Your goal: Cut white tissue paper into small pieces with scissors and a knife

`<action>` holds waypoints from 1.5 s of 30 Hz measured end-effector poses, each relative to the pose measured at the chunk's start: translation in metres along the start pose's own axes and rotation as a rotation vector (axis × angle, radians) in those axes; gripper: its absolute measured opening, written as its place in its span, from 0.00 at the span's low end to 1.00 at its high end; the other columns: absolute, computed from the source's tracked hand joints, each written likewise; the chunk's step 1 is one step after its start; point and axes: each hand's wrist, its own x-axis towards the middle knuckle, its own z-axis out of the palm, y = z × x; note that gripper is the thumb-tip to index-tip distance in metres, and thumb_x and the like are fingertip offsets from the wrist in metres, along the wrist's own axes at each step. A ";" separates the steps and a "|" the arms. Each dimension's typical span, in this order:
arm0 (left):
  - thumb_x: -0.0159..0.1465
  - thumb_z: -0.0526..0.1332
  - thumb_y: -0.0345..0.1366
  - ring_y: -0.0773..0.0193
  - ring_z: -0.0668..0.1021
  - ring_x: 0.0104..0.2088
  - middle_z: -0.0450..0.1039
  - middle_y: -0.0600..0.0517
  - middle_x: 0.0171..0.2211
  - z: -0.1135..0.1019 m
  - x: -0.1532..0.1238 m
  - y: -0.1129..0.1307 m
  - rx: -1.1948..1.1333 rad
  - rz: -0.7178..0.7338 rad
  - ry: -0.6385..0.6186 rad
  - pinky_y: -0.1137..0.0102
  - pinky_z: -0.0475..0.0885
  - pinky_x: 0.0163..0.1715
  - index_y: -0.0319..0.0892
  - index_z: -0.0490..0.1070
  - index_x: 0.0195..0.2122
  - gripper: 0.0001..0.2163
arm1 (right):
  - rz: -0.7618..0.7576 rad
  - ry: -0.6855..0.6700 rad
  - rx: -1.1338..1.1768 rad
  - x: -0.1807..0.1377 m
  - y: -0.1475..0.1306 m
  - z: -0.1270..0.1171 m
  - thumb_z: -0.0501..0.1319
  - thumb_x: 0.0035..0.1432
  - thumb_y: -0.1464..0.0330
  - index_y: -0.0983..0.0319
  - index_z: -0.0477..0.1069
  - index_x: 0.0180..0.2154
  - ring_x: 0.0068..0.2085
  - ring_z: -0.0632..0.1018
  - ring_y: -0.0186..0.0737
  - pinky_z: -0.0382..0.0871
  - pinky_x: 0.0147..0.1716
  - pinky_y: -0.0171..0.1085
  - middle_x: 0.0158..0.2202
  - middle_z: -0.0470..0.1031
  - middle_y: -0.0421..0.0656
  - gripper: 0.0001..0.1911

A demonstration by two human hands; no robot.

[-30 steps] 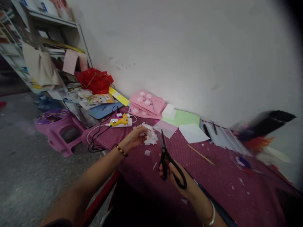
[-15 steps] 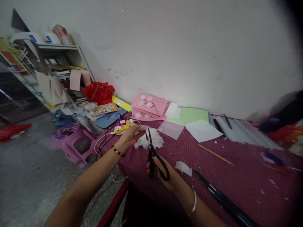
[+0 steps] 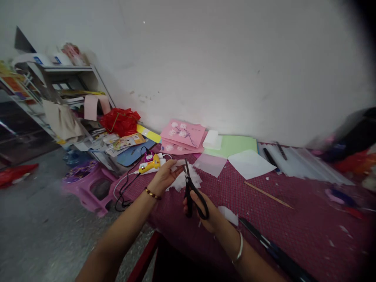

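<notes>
Between its fingertips my left hand (image 3: 166, 175) pinches a small piece of thin white paper (image 3: 179, 163). My right hand (image 3: 204, 207) is closed round the handles of black-handled scissors (image 3: 188, 181), their blades pointing up and away at the edge of that paper. Whether the blades touch the paper or stand just beside it, I cannot tell. Just beyond and below both hands lies a pile of white paper pieces (image 3: 192, 178) on the purple checked tablecloth. Close to my right wrist is a curved white paper piece (image 3: 228, 215).
Left of the pile, a yellow glue gun (image 3: 149, 164) rests by a power strip with cables. Pink printed cards (image 3: 183, 135), green sheets (image 3: 237, 145) and white paper (image 3: 249, 162) lie along the wall. A wooden stick (image 3: 267, 194) and a long black tool (image 3: 276, 250) lie at right.
The camera view has shifted slightly. My left hand and its paper have come a little closer to the scissors, and the blades look less widely spread.
</notes>
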 end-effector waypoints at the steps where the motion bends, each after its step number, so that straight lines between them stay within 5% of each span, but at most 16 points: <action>1: 0.63 0.56 0.21 0.63 0.83 0.27 0.80 0.45 0.27 0.001 0.003 -0.003 0.000 -0.008 -0.012 0.70 0.81 0.32 0.36 0.69 0.27 0.09 | -0.003 0.005 -0.002 0.000 0.000 -0.002 0.73 0.40 0.43 0.62 0.70 0.39 0.25 0.76 0.32 0.69 0.27 0.33 0.26 0.77 0.38 0.35; 6: 0.59 0.60 0.22 0.62 0.83 0.28 0.79 0.47 0.27 -0.001 0.015 -0.016 -0.019 -0.002 -0.090 0.69 0.81 0.33 0.37 0.69 0.27 0.06 | -0.039 0.057 -0.035 0.000 -0.002 -0.005 0.71 0.43 0.42 0.63 0.69 0.41 0.23 0.73 0.32 0.70 0.22 0.33 0.25 0.75 0.38 0.36; 12: 0.54 0.67 0.26 0.68 0.80 0.29 0.77 0.54 0.28 -0.006 0.023 -0.023 -0.013 0.048 -0.175 0.69 0.79 0.37 0.39 0.68 0.26 0.08 | -0.028 0.188 -0.058 0.004 -0.003 -0.006 0.71 0.42 0.42 0.64 0.70 0.42 0.18 0.67 0.28 0.60 0.14 0.28 0.22 0.71 0.35 0.37; 19: 0.51 0.72 0.30 0.74 0.71 0.20 0.69 0.59 0.21 -0.009 0.034 -0.020 0.051 0.056 -0.240 0.77 0.69 0.23 0.40 0.66 0.26 0.13 | 0.041 0.161 0.069 -0.001 -0.007 -0.020 0.72 0.47 0.47 0.63 0.73 0.47 0.25 0.73 0.32 0.66 0.23 0.32 0.28 0.74 0.40 0.34; 31: 0.51 0.72 0.28 0.71 0.74 0.27 0.71 0.58 0.26 -0.012 0.035 -0.026 -0.108 -0.013 -0.209 0.73 0.70 0.29 0.39 0.68 0.28 0.12 | 0.137 -0.005 -0.046 -0.013 0.000 -0.024 0.66 0.56 0.47 0.61 0.73 0.53 0.29 0.74 0.35 0.67 0.28 0.36 0.32 0.75 0.43 0.31; 45: 0.58 0.68 0.29 0.71 0.75 0.27 0.74 0.54 0.29 -0.017 0.032 -0.040 -0.047 -0.127 -0.309 0.75 0.71 0.28 0.39 0.74 0.29 0.04 | 0.019 0.094 -0.206 -0.007 0.009 -0.030 0.65 0.57 0.48 0.59 0.73 0.47 0.29 0.74 0.36 0.67 0.29 0.37 0.33 0.75 0.43 0.25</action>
